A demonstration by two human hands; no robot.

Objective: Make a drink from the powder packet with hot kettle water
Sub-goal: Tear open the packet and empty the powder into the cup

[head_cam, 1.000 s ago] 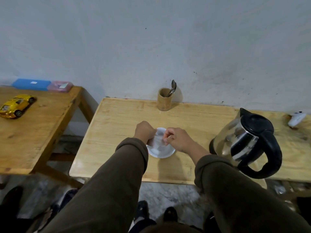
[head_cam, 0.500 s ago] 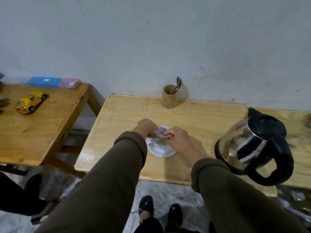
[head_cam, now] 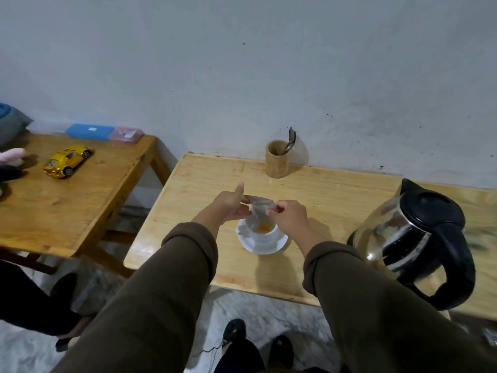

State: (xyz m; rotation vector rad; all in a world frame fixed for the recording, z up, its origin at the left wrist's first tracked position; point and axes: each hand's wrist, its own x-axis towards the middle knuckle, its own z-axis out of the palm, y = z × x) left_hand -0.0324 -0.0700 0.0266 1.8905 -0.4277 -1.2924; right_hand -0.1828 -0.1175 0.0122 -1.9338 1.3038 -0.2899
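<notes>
**Powder going into cup — packet tipped over the rim**

On the side table at far left: yellow toy car, blue box and pink box along its back edge. Not involved.

Main table: left hand pinches the left end of the packet, thumb raised. Right hand pinches the right end, fingers closed on it. The packet hangs just above the white cup, which sits on a saucer near the front edge. An orange heap shows inside the cup.

Judgement: pouring step, partly done. Keep the torn mouth low and centred over the cup; tap the packet to clear the corners.

Bamboo holder with spoon at the back edge. Kettle at the right end, untouched.
</notes>
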